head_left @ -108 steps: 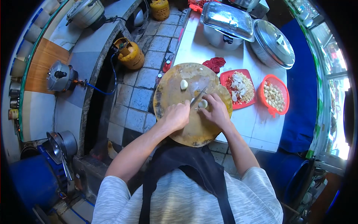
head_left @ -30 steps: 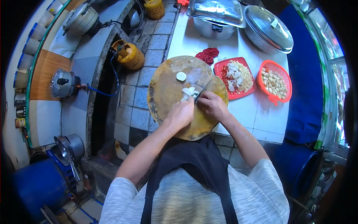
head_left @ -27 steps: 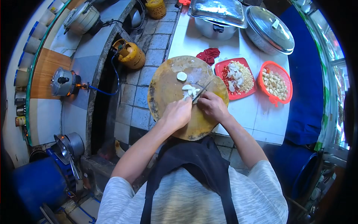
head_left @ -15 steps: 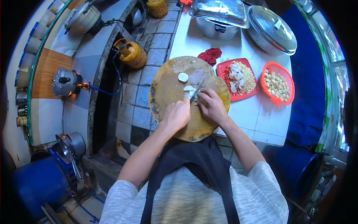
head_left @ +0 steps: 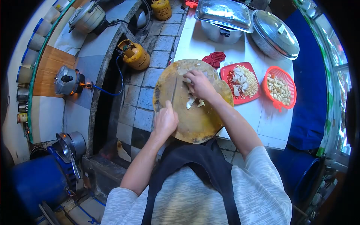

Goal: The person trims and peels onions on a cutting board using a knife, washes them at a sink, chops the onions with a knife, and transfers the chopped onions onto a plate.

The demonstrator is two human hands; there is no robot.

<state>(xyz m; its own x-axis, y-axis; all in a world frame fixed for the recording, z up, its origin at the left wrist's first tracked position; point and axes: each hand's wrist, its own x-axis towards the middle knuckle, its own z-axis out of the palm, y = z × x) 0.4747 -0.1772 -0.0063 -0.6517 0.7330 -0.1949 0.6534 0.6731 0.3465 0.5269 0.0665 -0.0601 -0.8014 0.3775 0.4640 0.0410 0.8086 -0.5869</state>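
My left hand (head_left: 166, 120) is closed on the handle of a knife (head_left: 175, 90), whose blade points away over the left part of the round wooden board (head_left: 176, 129). Farther up the board, my right hand (head_left: 199, 85) pinches a white round piece (head_left: 186, 80) at its fingertips. Sliced white pieces (head_left: 190, 102) lie below my right hand, with a smaller pale bit (head_left: 201, 103) beside them. To the right, a red plate (head_left: 229, 71) holds chopped pale bits, red bits and white slices. An orange-red basket (head_left: 293, 91) full of pale cloves stands beyond it.
A red cloth (head_left: 214, 59) lies behind the board on the white tiled table (head_left: 240, 122). Two lidded metal pots (head_left: 224, 35) (head_left: 275, 33) stand at the back. On the left are a pot over a flame (head_left: 66, 80) and a yellow gas cylinder (head_left: 135, 56).
My right hand has left the slices and moved up the board to the round white piece. My left hand has moved left with the knife, away from the slices, which now lie uncovered.
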